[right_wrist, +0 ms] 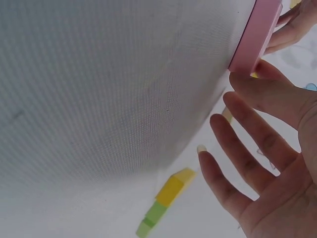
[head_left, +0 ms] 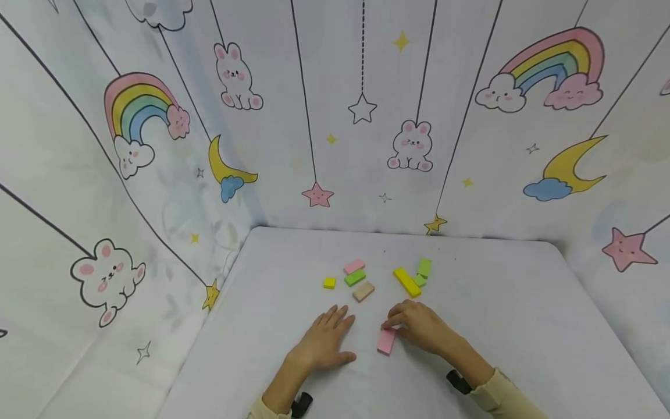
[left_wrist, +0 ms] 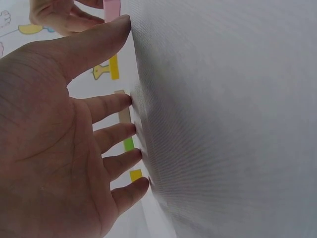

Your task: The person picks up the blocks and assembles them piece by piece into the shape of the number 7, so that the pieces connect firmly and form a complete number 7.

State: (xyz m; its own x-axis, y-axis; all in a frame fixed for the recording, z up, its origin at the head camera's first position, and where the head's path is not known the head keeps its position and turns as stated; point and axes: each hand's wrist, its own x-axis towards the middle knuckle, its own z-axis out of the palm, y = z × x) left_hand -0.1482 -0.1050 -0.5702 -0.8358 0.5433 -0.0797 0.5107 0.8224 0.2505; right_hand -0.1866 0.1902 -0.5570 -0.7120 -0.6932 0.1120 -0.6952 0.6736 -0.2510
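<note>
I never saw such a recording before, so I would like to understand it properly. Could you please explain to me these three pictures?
There is no robot here, only a person's left hand and right hand. The wide picture is taken from the head, looking forward and down; the two closer ones are taken from the left and right wrists.

On the white table lie a small yellow block, a far pink block, a green block, a tan block, a long yellow block and light green pieces.

The right hand holds the near pink block by one end. The left hand rests on the table, fingers spread, holding nothing.
</note>
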